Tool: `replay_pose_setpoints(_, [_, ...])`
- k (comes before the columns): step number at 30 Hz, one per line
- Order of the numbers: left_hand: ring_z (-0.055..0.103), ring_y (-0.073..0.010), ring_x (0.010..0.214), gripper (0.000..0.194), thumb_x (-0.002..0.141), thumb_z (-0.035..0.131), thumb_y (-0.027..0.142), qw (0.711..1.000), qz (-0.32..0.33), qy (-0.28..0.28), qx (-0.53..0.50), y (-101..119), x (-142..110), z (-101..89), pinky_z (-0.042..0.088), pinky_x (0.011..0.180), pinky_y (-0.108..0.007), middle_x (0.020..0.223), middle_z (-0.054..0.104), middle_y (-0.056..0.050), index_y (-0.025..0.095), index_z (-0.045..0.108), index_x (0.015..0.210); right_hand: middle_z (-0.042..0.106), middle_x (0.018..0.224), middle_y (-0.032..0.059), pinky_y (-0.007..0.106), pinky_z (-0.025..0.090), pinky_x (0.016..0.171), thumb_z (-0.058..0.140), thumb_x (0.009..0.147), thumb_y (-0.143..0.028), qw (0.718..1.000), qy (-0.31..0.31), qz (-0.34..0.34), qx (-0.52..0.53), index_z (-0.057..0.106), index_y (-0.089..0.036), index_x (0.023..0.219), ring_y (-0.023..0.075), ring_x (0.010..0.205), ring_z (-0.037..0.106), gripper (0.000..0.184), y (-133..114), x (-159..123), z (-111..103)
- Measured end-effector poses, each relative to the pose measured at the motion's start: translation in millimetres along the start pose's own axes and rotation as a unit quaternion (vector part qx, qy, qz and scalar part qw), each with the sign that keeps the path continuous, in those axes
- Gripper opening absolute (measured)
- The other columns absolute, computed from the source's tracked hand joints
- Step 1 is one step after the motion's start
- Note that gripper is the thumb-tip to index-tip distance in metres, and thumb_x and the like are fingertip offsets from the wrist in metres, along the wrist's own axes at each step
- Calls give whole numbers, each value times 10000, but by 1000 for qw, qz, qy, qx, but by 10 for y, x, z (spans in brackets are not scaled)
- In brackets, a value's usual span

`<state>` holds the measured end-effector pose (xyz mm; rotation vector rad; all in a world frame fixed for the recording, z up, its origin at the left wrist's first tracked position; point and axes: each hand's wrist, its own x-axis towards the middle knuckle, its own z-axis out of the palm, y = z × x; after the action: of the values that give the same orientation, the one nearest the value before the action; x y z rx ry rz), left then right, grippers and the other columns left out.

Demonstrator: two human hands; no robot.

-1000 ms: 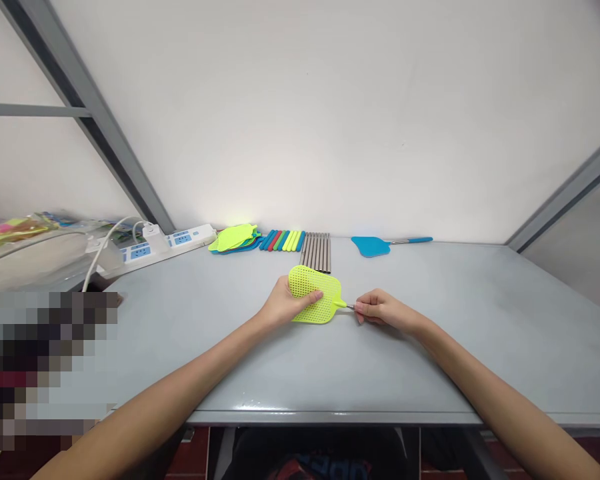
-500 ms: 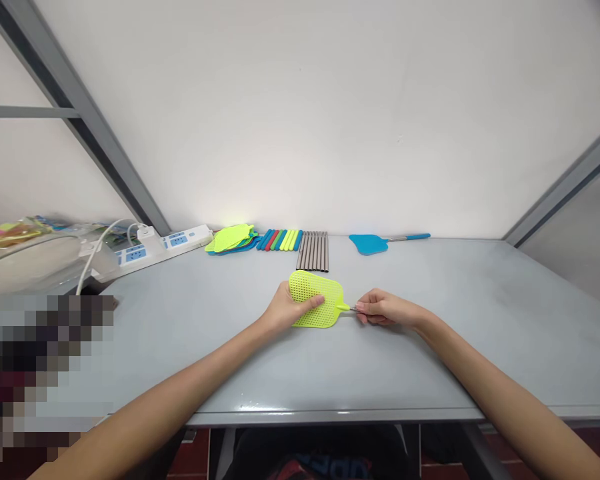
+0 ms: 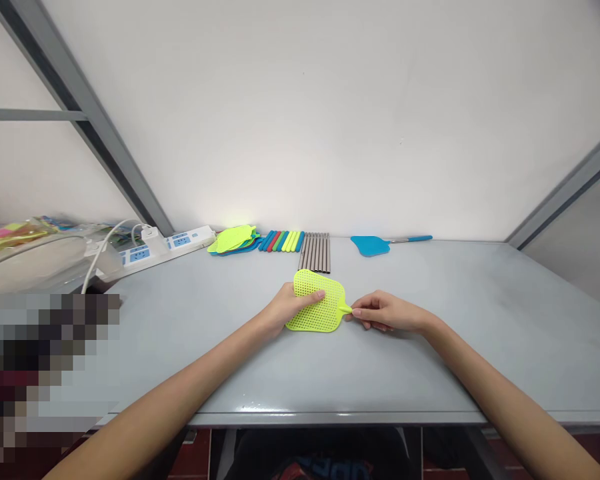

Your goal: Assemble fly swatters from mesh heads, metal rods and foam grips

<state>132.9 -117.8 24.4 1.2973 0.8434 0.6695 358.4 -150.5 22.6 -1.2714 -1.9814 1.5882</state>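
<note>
A yellow-green fly swatter head (image 3: 325, 313) with a perforated face is held over the table in front of me. My left hand (image 3: 293, 305) grips its left side, thumb on top and the other fingers behind it. The thumb and forefinger of my right hand (image 3: 385, 311) pinch right at the tip of the swatter's narrow neck (image 3: 346, 309). These fingers cover the metal rod that joins the neck there.
Along the wall lie a pile of swatter heads (image 3: 234, 239), a row of coloured handles (image 3: 281, 241), several metal rods (image 3: 316, 253) and a whole blue fly swatter (image 3: 371, 246). A white power strip (image 3: 187, 238) with cables sits at the left on the grey table (image 3: 430, 373).
My right fingers have come up against the end of the neck; the bit of metal rod seen between them before is now hidden. The swatter head has tilted slightly.
</note>
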Motion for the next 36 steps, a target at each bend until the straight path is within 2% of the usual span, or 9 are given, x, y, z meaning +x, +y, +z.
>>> replay_pose_setpoints(6, [584, -238, 859, 479, 591, 641, 411, 999, -24, 23, -8, 76, -13, -44, 467, 731, -341, 1006, 602, -135, 111, 582, 961, 459, 615, -2, 171, 248, 346, 433, 764, -473, 1000, 16, 7, -11, 590, -122, 916, 40, 413, 321, 414, -14, -2, 3])
replay_pose_setpoints(13, [592, -242, 838, 472, 583, 642, 415, 999, -23, 46, 5, 297, -28, -267, 467, 723, -345, 952, 627, -124, 122, 593, 950, 424, 576, -11, 201, 258, 399, 460, 731, -508, 997, 43, 50, -46, 600, -119, 850, 58, 438, 331, 430, -39, -165, -191])
replay_pose_setpoints(17, [586, -250, 851, 484, 561, 660, 407, 997, -53, 31, 50, 379, -34, -350, 470, 718, -349, 955, 626, -126, 126, 588, 948, 340, 545, -30, 212, 230, 434, 452, 734, -511, 996, 71, 30, -47, 614, -131, 874, 70, 475, 284, 437, -66, -235, -252])
replay_pose_setpoints(20, [584, -241, 863, 484, 577, 656, 392, 997, -55, 1, 52, 337, -27, -346, 472, 726, -341, 987, 613, -123, 137, 568, 979, 310, 538, -33, 217, 212, 440, 453, 730, -516, 998, 38, 33, -35, 625, -120, 865, 73, 482, 268, 453, -48, -224, -250])
replay_pose_setpoints(28, [603, -229, 807, 449, 582, 644, 416, 998, -6, 34, 56, 146, -8, -185, 485, 713, -347, 916, 639, -110, 135, 569, 924, 291, 532, -35, 218, 171, 417, 453, 746, -481, 999, 1, 40, -27, 622, -100, 860, 67, 459, 253, 432, 57, -218, -302])
replay_pose_setpoints(32, [604, -231, 802, 431, 586, 639, 423, 997, 10, 45, 64, 138, -15, -149, 492, 699, -347, 901, 645, -99, 138, 579, 903, 296, 533, -34, 219, 175, 423, 464, 747, -458, 999, 7, 30, -19, 627, -100, 856, 67, 469, 255, 408, 54, -233, -313])
replay_pose_setpoints(36, [613, -221, 764, 388, 592, 641, 409, 998, 12, 32, 60, 163, -24, -167, 497, 679, -338, 883, 652, -85, 151, 589, 877, 294, 532, -36, 222, 170, 421, 469, 746, -456, 1000, -6, 26, -2, 626, -96, 863, 67, 465, 250, 410, 42, -225, -302])
